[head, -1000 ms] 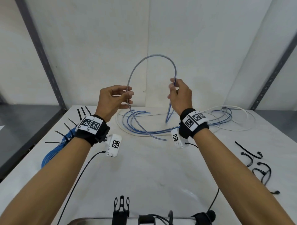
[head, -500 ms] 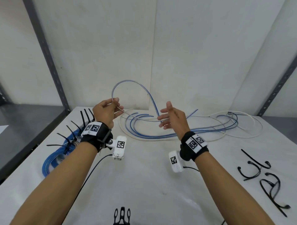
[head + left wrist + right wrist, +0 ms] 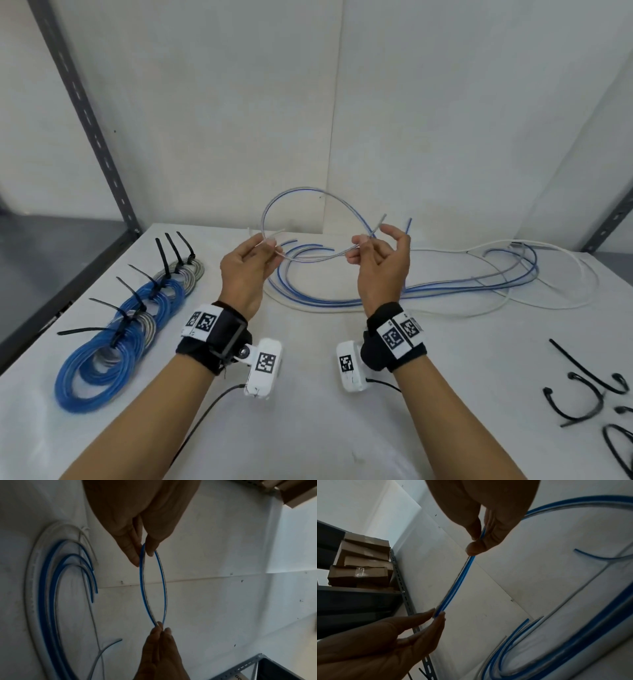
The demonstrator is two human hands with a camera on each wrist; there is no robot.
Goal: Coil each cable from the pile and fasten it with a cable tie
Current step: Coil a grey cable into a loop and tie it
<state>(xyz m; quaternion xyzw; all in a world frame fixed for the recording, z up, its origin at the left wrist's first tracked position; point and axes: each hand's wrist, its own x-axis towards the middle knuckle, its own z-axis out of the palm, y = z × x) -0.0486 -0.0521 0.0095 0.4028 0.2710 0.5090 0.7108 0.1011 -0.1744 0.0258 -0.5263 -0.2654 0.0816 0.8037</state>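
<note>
A thin blue-and-clear cable (image 3: 301,189) is bent into one loop in the air above the table. My left hand (image 3: 272,244) pinches its left side between thumb and fingers. My right hand (image 3: 361,244) pinches it where the strands cross, and a short end sticks up past the fingers. In the left wrist view the loop (image 3: 163,588) spans from my left hand (image 3: 143,553) to my right hand (image 3: 159,626). The right wrist view shows my right hand (image 3: 476,543) and left hand (image 3: 438,614) holding the doubled cable (image 3: 455,585). Loose blue, clear and white cables (image 3: 342,301) lie behind.
Several tied coils (image 3: 120,335) with black tie tails lie in a row at the table's left. Loose black cable ties (image 3: 582,394) lie at the right. The cable pile reaches to the back right (image 3: 513,260). Grey shelf posts (image 3: 85,113) flank the white table (image 3: 325,428).
Both hands came down from a tall arch to a smaller loop. The right hand, open half a second ago, now pinches the cable again.
</note>
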